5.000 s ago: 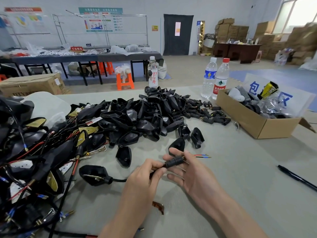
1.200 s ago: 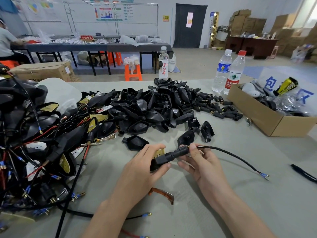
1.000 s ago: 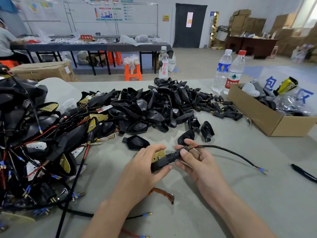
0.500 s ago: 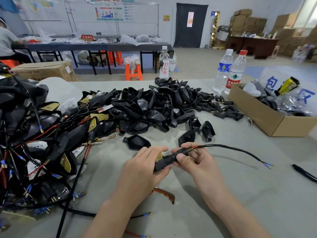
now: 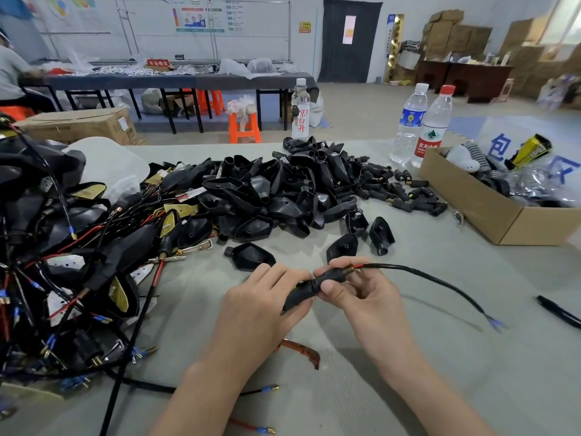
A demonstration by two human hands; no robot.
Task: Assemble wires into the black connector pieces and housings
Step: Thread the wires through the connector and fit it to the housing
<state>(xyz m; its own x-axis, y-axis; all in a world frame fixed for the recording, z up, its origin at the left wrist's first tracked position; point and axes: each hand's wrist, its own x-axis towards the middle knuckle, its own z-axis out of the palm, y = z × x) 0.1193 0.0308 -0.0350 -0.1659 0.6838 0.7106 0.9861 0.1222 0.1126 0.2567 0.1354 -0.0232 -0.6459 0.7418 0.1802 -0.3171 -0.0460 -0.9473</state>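
Observation:
My left hand (image 5: 261,303) grips a black housing (image 5: 298,295) above the table, just in front of me. My right hand (image 5: 358,292) pinches the black connector piece (image 5: 330,275) that sits at the housing's right end. A black wire (image 5: 440,283) leaves the connector past a brass collar and a bit of red, then trails right to blue-tipped ends (image 5: 495,324) lying on the table. Most of the housing is hidden under my left fingers.
A heap of loose black housings (image 5: 276,190) and small connectors (image 5: 405,196) lies behind my hands. Wired assemblies (image 5: 72,262) are tangled at the left. A cardboard box (image 5: 490,209), two water bottles (image 5: 421,121) and a black pen (image 5: 559,311) are at the right. An orange-brown piece (image 5: 303,352) lies near my wrists.
Both hands have shifted slightly with the housing; my fingers have closed further over it, hiding its gold plate. The wire's free end has swung a little and lies on the table to the right.

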